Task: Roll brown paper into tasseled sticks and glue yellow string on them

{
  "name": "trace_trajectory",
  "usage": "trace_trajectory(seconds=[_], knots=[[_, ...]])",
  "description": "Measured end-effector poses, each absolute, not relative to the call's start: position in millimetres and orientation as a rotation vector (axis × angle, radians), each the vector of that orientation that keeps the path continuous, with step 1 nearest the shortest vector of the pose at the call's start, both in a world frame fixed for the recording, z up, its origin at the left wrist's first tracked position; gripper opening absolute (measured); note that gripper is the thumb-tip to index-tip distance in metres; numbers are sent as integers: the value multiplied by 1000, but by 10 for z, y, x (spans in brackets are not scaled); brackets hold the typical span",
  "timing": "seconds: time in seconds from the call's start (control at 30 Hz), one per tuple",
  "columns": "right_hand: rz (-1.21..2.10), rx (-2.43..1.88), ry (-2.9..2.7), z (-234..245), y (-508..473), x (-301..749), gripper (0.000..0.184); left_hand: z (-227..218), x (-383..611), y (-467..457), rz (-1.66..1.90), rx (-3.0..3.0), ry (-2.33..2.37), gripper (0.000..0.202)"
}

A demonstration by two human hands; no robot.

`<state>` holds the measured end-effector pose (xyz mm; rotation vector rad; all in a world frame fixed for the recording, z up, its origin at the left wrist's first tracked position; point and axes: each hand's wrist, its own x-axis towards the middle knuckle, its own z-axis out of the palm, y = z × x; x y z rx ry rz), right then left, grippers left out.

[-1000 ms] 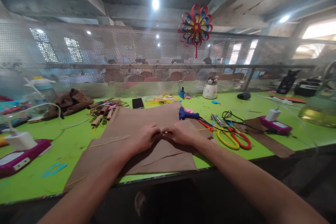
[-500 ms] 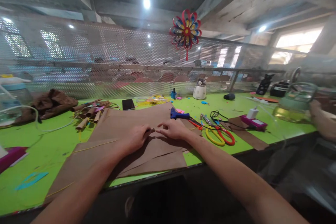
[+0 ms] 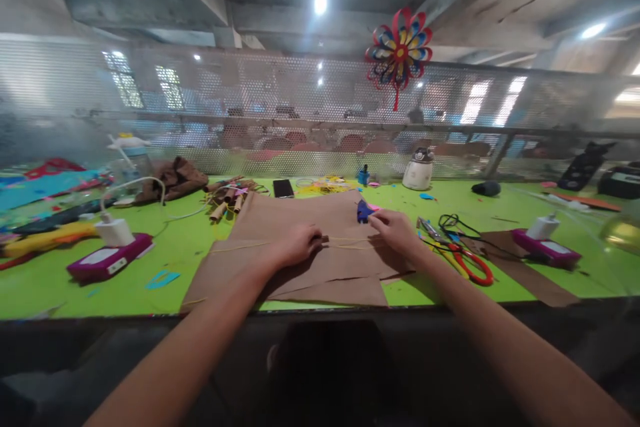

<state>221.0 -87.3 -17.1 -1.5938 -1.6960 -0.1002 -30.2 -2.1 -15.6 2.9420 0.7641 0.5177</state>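
My left hand (image 3: 303, 245) rests over brown paper sheets (image 3: 295, 213) with its fingers closed on a small rolled piece of brown paper (image 3: 325, 239), whose end sticks out to the right. A blue glue gun (image 3: 364, 211) is at the right side of the sheets. My right hand (image 3: 395, 232) has its fingers closed around the gun's handle, which is mostly hidden. Between the two hands a thin yellow string (image 3: 347, 246) lies across the paper.
Right of the sheets lie scissors with red-orange and yellow handles (image 3: 479, 268), pliers (image 3: 429, 230) and a black cord. Purple power strips (image 3: 547, 250) stand on both sides. Brown paper rolls (image 3: 230, 197), a phone (image 3: 283, 189) and a white bottle-like container (image 3: 419, 170) are farther back.
My view has turned left. My right hand has moved away from the small paper roll and taken hold of the glue gun. My left hand still holds the roll.
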Motion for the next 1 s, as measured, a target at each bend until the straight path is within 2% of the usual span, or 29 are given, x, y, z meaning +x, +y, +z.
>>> trace_trajectory(seconds=[0.17, 0.43, 0.7, 1.0], knots=[[-166, -1602, -1483, -323, -990, 2293, 32, -128, -293, -42, 462, 2935, 795, 29], [-247, -1597, -1344, -311, -1028, 2318, 40, -75, -316, -121, 396, 2959, 792, 26], [-67, -1643, -2032, -454, -951, 2245, 38, -136, -349, -116, 420, 2981, 728, 25], [-60, -1692, -2099, -461, -932, 2235, 32, -104, -367, -163, 422, 2952, 721, 22]])
